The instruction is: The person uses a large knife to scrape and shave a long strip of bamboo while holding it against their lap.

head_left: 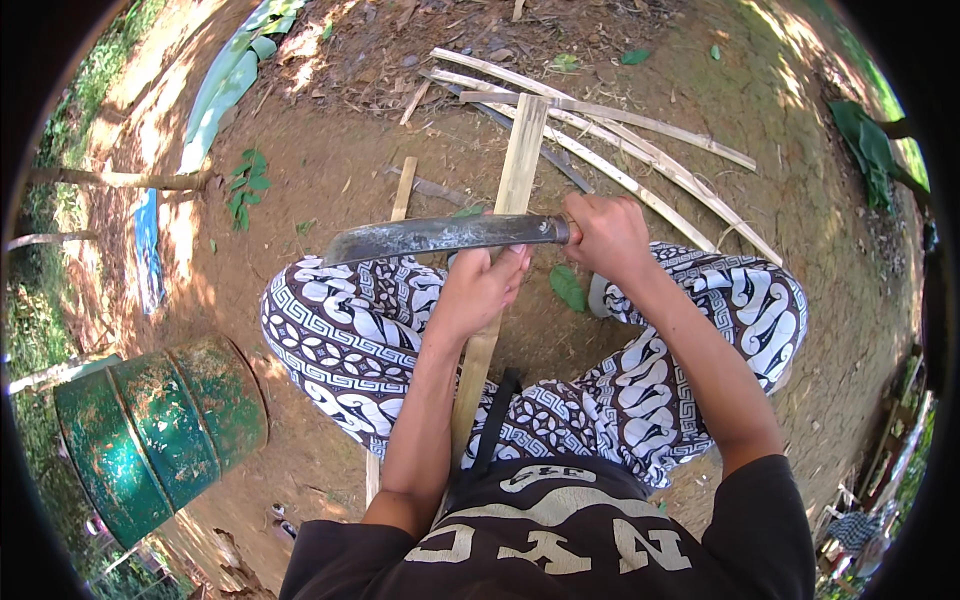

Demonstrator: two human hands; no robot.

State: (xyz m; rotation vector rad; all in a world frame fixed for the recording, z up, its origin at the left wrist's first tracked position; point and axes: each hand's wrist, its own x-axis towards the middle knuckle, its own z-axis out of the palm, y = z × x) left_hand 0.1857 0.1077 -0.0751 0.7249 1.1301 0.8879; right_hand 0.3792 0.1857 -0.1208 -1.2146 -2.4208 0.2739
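Note:
My right hand (pixel 608 236) is closed around the handle of a machete (pixel 430 237). Its broad dark blade points left and crosses over a long split bamboo strip (pixel 519 165). The strip runs from my lap up and away between my knees. My left hand (pixel 486 287) is wrapped around that strip just below the blade, with its fingertips close to the blade's lower edge. The blade hides part of the strip and the upper part of my left hand.
Several bamboo strips (pixel 640 160) lie crossed on the dirt ahead. A short stick (pixel 404 188) lies left of the blade. A rusty green drum (pixel 160 435) is at the lower left. A blue cloth (pixel 148 250) and poles (pixel 120 179) are at the far left.

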